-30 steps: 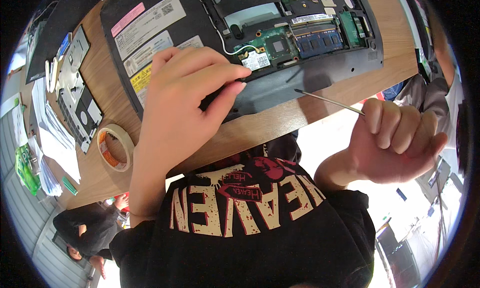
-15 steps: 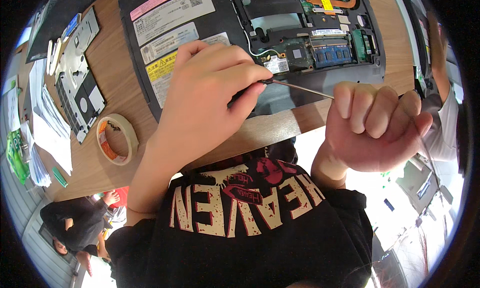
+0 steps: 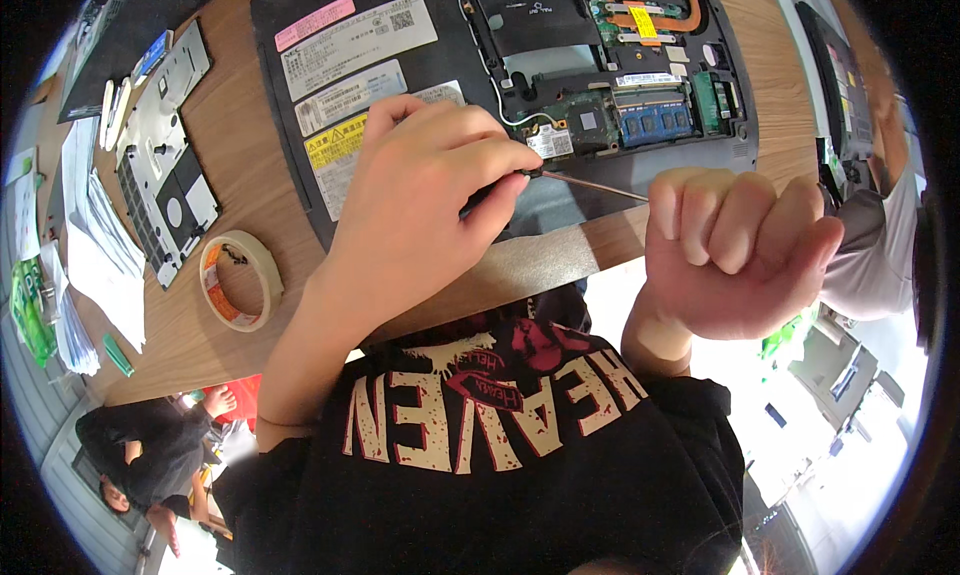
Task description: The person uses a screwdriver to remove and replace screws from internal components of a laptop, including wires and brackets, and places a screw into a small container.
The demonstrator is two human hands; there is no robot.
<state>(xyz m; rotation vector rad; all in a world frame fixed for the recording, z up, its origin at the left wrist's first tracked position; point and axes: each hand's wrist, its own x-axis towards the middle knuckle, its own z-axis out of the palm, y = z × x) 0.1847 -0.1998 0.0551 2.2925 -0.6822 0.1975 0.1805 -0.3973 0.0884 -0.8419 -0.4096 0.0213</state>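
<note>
An upturned black laptop point(image 3: 590, 200) lies on the wooden table with its inside bared. Blue memory modules point(image 3: 655, 122), a copper heat pipe point(image 3: 680, 20) and a small labelled card point(image 3: 552, 142) show in it. Over the laptop's near edge, my left hand point(image 3: 430, 180) is closed, thumb and forefinger pinching the dark end of a slim screwdriver point(image 3: 595, 186). Its thin metal shaft runs right to my right hand point(image 3: 740, 250), a loose fist whose curled fingers hide the shaft's far end.
Left of the laptop lie a roll of tape point(image 3: 242, 280), a metal-and-black laptop panel point(image 3: 165, 165) and white papers point(image 3: 100, 235). Another dark device point(image 3: 845, 85) stands at the right edge. A person point(image 3: 150, 450) sits at the lower left; another person's grey sleeve point(image 3: 875, 260) shows at right.
My right fist has come slightly left toward my left hand, so less of the shaft shows. The whole view has shifted a little; my left hand keeps its pinch.
</note>
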